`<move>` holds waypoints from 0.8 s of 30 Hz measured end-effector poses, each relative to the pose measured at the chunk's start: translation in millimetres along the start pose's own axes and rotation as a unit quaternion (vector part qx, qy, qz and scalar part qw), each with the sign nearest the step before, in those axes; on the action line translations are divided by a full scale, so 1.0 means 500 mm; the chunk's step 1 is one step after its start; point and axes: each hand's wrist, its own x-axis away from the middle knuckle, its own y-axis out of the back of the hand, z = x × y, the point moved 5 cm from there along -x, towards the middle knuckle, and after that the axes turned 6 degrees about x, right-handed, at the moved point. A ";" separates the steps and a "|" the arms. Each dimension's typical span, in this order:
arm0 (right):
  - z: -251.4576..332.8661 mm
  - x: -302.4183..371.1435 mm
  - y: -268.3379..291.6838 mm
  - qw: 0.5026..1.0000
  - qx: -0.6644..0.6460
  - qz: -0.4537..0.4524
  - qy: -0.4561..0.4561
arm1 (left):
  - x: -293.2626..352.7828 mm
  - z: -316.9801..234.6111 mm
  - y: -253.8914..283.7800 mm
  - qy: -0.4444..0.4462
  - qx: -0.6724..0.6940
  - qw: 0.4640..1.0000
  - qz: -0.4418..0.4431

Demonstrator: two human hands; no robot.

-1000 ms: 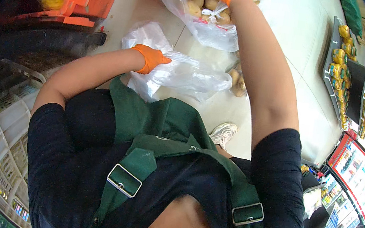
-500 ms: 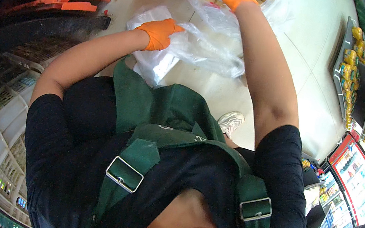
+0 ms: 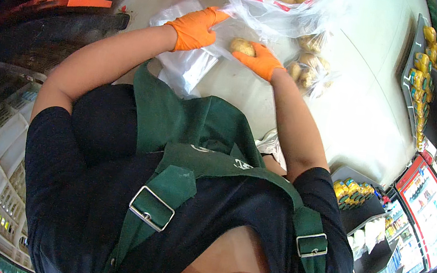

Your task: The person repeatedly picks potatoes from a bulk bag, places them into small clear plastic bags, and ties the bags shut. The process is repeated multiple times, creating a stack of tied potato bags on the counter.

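Potato (image 3: pixel 242 46) sits in right hand (image 3: pixel 261 61), fingers curled part-way round it, beside clear plastic (image 3: pixel 226 34) that left hand (image 3: pixel 195 29) looks to pinch, fingers nearly closed; shallow grip could drop it, limp plastic could snag it.

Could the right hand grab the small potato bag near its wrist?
Probably not while full: the right hand holds a potato, though the small potato bag lies close, with nothing visible between.
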 end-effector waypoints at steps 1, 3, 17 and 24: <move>-0.002 0.021 0.019 0.999 0.041 0.011 0.009 | 0.004 0.007 -0.008 0.027 -0.032 0.999 0.020; 0.008 0.068 0.061 0.972 0.229 0.039 -0.037 | 0.006 0.013 -0.012 0.029 -0.075 0.997 0.009; 0.379 0.005 0.241 0.892 0.365 -0.262 0.041 | 0.027 0.008 -0.035 0.052 -0.117 0.991 0.045; 0.425 0.032 0.284 0.843 0.434 -0.263 0.178 | 0.029 0.014 -0.035 0.037 -0.132 0.990 0.034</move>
